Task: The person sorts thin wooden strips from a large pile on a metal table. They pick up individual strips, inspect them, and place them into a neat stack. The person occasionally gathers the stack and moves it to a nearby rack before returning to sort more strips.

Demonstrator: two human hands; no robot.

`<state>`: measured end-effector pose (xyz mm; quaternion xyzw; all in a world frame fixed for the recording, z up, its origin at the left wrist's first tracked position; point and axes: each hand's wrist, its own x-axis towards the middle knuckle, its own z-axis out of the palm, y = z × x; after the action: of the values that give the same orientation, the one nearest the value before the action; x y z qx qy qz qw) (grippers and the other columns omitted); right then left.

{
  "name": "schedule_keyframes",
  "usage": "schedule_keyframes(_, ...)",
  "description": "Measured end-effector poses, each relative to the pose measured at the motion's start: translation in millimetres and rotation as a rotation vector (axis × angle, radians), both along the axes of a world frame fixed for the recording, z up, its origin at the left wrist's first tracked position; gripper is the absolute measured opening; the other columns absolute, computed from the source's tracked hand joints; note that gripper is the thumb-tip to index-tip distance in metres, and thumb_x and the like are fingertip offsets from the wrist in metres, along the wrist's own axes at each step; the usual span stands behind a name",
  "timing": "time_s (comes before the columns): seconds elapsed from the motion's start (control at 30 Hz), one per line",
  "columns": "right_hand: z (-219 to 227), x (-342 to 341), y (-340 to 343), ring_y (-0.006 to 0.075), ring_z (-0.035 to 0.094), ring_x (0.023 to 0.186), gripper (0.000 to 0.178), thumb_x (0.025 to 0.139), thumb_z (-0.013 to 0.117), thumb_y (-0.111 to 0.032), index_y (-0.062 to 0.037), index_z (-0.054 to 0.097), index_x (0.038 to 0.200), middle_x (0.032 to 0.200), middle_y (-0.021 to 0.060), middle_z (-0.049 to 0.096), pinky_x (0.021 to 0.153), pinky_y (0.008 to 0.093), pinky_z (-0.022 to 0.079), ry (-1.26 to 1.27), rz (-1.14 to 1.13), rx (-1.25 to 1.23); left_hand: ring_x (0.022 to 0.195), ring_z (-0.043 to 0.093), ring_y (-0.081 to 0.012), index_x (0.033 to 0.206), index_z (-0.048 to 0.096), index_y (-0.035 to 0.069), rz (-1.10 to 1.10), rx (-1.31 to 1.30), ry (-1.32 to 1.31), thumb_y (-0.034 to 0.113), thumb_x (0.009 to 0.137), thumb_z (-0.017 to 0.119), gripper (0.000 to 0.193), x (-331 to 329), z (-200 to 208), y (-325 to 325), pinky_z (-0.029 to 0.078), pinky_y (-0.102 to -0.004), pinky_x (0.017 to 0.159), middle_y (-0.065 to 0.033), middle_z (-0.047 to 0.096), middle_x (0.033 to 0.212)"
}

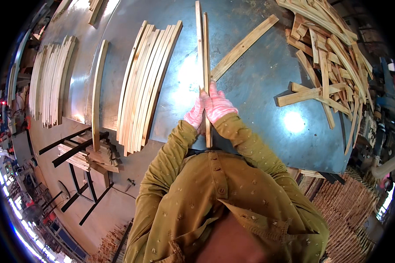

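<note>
Two long wooden strips stand side by side in front of me, pointing away across the metal table. My left hand (195,113), in a pink-and-white glove, is closed around the near end of the left strip (199,41). Against the right strip (206,52) presses my right hand (220,105), gloved the same way, its fingers closed along the side of the wood. That strip's near end comes down between my forearms, close to my body. Just beyond my right fingers, a third strip (245,46) lies slanted to the far right. My palms are hidden.
Left of my hands lies a row of several strips (147,83), then a single strip (99,87) overhanging the edge, and another row (52,83). A jumbled wood pile (329,61) covers the table's right side. Below left stands a black metal frame (90,184).
</note>
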<state>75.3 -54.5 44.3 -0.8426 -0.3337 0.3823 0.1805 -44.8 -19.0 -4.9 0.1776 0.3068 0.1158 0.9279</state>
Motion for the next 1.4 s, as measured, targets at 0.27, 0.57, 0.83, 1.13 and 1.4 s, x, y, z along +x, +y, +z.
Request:
schedule_keyframes(0.27,-17,56,-14,0.0413,0.048,0.124,0.078,0.088,0.054,-0.058,-0.0116,0.033,0.147,0.136,0.0248,0.047,0.105,0.0442,0.039,-0.279,-0.289,0.08,0.084,0.067,-0.024,0.136,0.04,0.004,-0.176,-0.23,-0.495,0.038,0.084,0.073,0.071,-29,35,6,0.057,-0.0364,0.069,-0.0155,0.063,0.111)
schedule_keyframes(0.57,-63,102,38,0.0348,0.037,0.136,0.087,0.085,0.056,-0.057,-0.0022,0.028,0.147,0.15,0.0201,0.033,0.107,0.0485,0.033,-0.651,-0.096,0.017,0.074,0.066,-0.0231,0.141,0.032,0.003,-0.11,-0.307,-0.408,0.016,0.076,0.076,0.079,-75,69,-70,0.056,-0.0329,0.064,-0.0133,0.061,0.099)
schedule_keyframes(0.83,-25,36,-53,0.0341,0.043,0.132,0.056,0.099,0.046,-0.034,-0.0003,0.037,0.143,0.143,0.0222,0.043,0.11,0.0399,0.034,0.54,-0.158,0.909,0.08,0.067,-0.0294,0.14,0.032,0.002,0.033,0.05,-0.213,0.023,0.087,0.067,0.067,-60,114,-98,0.058,-0.0438,0.07,-0.0169,0.062,0.105)
schedule_keyframes(1.13,13,3,-86,0.0223,0.052,0.117,0.071,0.08,0.071,0.002,-0.0014,0.033,0.14,0.127,0.0116,0.053,0.1,0.0366,0.046,0.968,-0.231,0.862,0.079,0.059,-0.0149,0.131,0.047,0.003,0.097,0.741,0.49,0.02,0.097,0.056,0.039,-40,120,-90,0.051,-0.0303,0.071,-0.0091,0.063,0.096)
schedule_keyframes(1.4,144,165,202,0.0161,0.057,0.091,0.039,0.09,0.063,-0.009,-0.0011,0.049,0.125,0.106,0.0101,0.058,0.077,0.0278,0.051,-0.142,0.182,0.904,0.062,0.052,-0.0094,0.111,0.05,0.001,0.665,0.854,0.707,0.016,0.098,0.048,0.02,-128,131,-109,0.044,-0.0225,0.055,-0.0037,0.057,0.08)
